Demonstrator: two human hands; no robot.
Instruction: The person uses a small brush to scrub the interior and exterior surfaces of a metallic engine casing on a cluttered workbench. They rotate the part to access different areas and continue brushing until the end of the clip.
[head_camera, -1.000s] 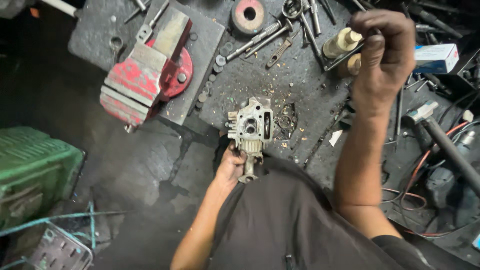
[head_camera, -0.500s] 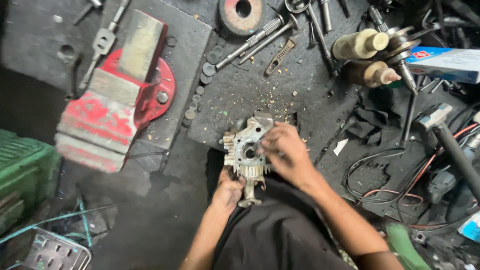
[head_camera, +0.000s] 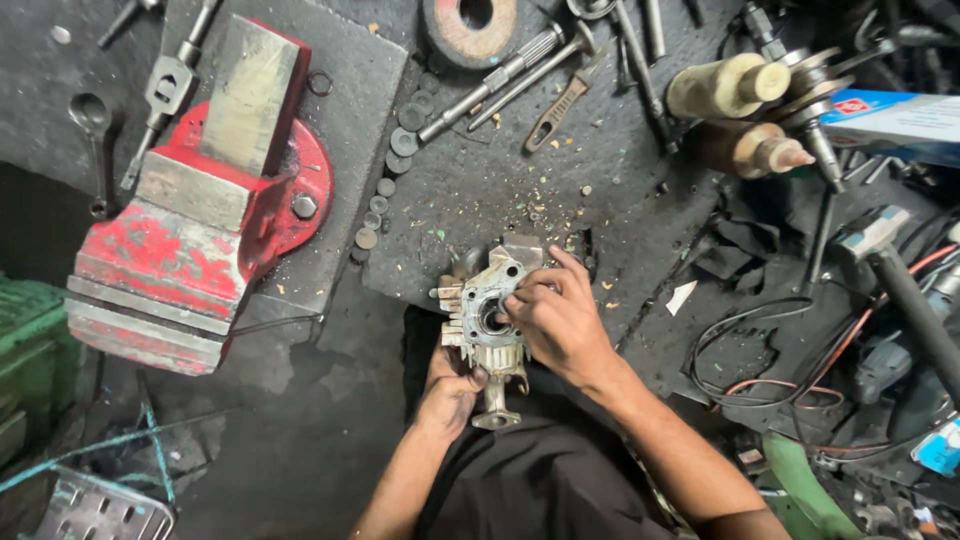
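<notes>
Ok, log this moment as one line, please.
left hand: grips metal engine part from below | right hand: fingertips at its round bore | red bench vise: left, untouched

Grimy dark workbench under dim light; red vise bolted on.

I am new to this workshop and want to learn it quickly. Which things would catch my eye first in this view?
The big red bench vise at the left stands out most, its paint worn and chipped. At the centre, the left hand holds a finned grey metal engine part from below while the right hand rests on it, fingers at its round opening. At the upper right lie two cream-coloured bottles among scattered tools.
</notes>
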